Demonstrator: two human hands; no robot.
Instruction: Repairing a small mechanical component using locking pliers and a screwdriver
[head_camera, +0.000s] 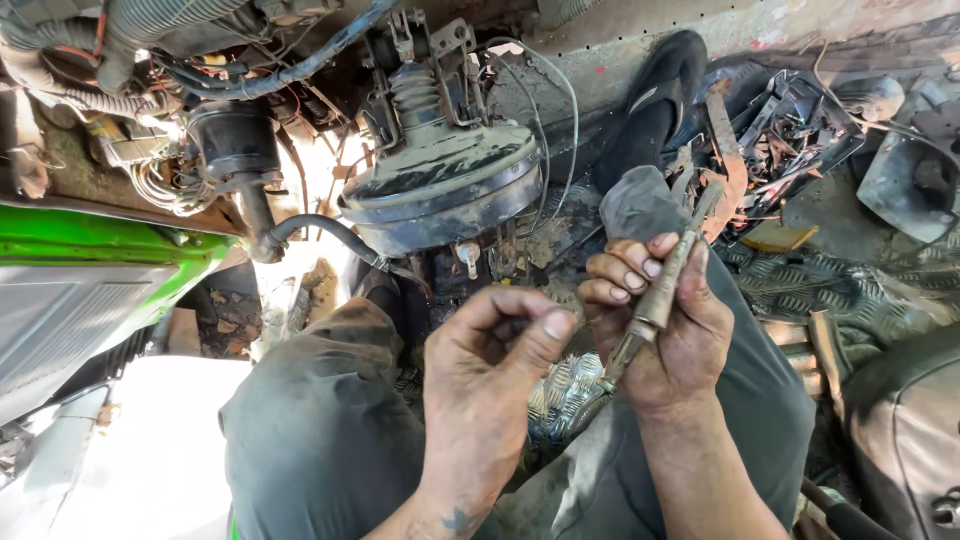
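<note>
A large round brake booster (440, 185), dark and dusty with a ribbed rubber boot on top, fills the upper middle of the view. Left of the booster lies a green body panel (90, 245), with a tangle of hoses and wires (150, 60) above it. Right of the booster sits a pile of rusty scrap metal (790, 130). Below the booster the person's knees, in grey trousers (320, 420), frame a patch of checker-plate floor (565, 395).

Below and right of the booster, the right hand (665, 330) has its grip clenched around a slim metal rod tool (660, 290). The tool runs slantwise across the palm, its top sticking out above the fingers and its lower tip poking out beneath them. It looks worn, grimy and brownish. Just left of it, the left hand (495, 355) is curled with thumb to fingers; whether its grip pinches anything I cannot tell.
</note>
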